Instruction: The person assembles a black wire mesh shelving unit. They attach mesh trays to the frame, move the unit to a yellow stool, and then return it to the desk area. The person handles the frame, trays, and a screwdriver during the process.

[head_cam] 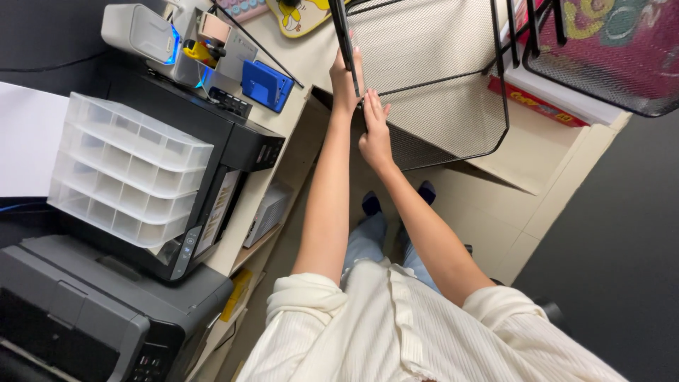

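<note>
left hand [344, 78] fingers clamped on mesh tray [431, 78] edge; right hand [375, 134] fingers together, flat against it.

A black wire-mesh tray [431, 78] was held at its near edge by both hands: the left hand [345, 78] was wrapped around the dark frame bar, while the right hand [375, 131] was pressed flat against the mesh just beside it, fingers [373, 106] extended. The tray was seen above a pale surface [544, 170], with a second mesh basket [615, 64] well to the right. To the left, a clear plastic drawer unit [127, 166] was stacked on a black printer [233, 152], near a blue box [265, 83].
</note>
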